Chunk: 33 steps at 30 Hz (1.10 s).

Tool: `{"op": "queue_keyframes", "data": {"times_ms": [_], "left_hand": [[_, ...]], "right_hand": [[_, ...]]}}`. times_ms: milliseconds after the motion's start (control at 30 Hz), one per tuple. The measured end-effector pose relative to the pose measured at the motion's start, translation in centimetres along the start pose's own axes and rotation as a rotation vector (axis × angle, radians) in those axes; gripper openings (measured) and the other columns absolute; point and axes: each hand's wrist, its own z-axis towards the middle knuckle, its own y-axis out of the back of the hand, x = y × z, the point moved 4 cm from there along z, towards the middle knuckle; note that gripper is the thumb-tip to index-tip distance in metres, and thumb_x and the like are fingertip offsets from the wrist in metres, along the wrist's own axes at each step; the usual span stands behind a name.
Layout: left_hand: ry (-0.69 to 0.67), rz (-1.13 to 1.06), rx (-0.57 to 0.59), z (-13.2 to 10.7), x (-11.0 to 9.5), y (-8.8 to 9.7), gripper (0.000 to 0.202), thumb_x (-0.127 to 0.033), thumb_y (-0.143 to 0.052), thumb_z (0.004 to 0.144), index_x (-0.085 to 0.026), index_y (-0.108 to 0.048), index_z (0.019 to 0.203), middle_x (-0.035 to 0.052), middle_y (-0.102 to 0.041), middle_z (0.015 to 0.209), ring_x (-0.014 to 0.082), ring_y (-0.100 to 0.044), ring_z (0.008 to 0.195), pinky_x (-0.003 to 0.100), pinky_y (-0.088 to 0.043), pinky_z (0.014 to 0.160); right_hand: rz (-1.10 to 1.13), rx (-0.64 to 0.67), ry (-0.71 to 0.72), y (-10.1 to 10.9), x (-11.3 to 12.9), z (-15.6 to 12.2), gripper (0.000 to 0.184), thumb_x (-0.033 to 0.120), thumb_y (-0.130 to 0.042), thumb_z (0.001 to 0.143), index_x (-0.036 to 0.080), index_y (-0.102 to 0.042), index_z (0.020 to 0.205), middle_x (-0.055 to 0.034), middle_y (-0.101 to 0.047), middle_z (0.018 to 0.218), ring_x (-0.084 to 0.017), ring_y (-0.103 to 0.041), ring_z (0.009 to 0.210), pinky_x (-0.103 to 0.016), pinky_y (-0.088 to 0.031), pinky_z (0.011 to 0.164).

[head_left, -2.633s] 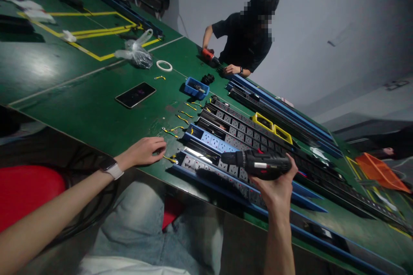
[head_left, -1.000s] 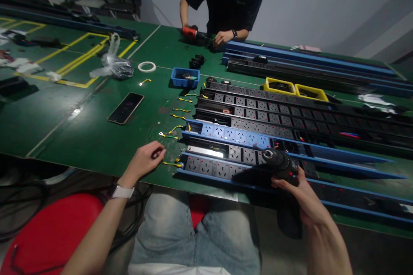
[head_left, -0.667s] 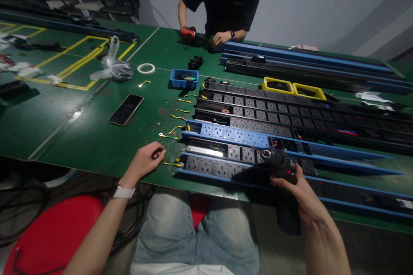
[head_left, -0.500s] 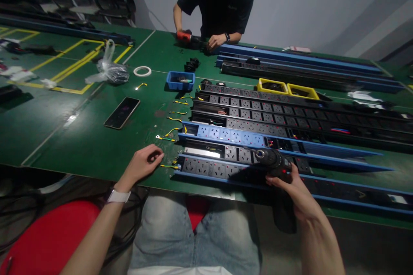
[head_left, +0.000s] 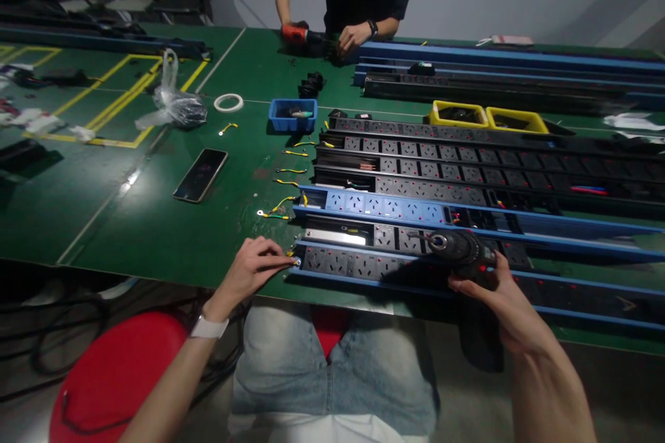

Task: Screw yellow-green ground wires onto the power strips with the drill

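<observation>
My right hand [head_left: 485, 291] grips a black cordless drill [head_left: 462, 254], its bit pointing left above the power strips. At the left end of the nearest blue-edged power strip [head_left: 366, 264], my left hand [head_left: 258, 264] has its fingers pinched on a short yellow-green wire [head_left: 291, 254]. The wire's ring terminal [head_left: 298, 262] shows just past the fingertips; most of the wire is hidden by the fingers. Just behind lies another strip with a bare metal plate [head_left: 337, 236]. A blue power strip [head_left: 384, 206] comes after it, with loose yellow-green wires [head_left: 275, 215] by its end.
Several black strips [head_left: 441, 149] lie farther back, near yellow bins [head_left: 457, 114] and a blue bin [head_left: 292, 115]. A phone [head_left: 201, 175], a tape roll [head_left: 228, 103] and a plastic bag [head_left: 176, 107] are to the left. Across the table a co-worker's hand [head_left: 355, 37] is beside a red driver [head_left: 294, 34].
My left hand has moved right to the strip's end and closed on the wire there. The drill stays in my right hand, a little farther right in view, as the view has shifted.
</observation>
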Motion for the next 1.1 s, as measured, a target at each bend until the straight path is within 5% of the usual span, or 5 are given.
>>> {"op": "queue_keyframes", "data": {"times_ms": [833, 1100], "left_hand": [[-0.065, -0.025, -0.129, 0.0, -1.6, 0.3, 0.012, -0.022, -0.063, 0.095, -0.019, -0.070, 0.105, 0.0059, -0.068, 0.098, 0.0180, -0.058, 0.090, 0.035, -0.045, 0.081], [-0.081, -0.021, -0.113, 0.0, -1.6, 0.2, 0.012, -0.021, -0.064, 0.094, -0.020, -0.070, 0.104, 0.0053, -0.068, 0.097, 0.0176, -0.058, 0.088, 0.034, -0.044, 0.078]], "right_hand": [[-0.027, -0.072, 0.010, -0.2, 0.0, 0.0, 0.116, 0.045, -0.095, 0.043, 0.034, -0.037, 0.142, 0.0014, -0.070, 0.091, -0.025, -0.069, 0.090, -0.034, -0.058, 0.087], [-0.057, -0.058, 0.048, 0.0, -0.2, 0.2, 0.116, 0.047, -0.095, 0.046, 0.032, -0.035, 0.143, -0.0009, -0.068, 0.095, -0.028, -0.069, 0.093, -0.043, -0.056, 0.095]]}}
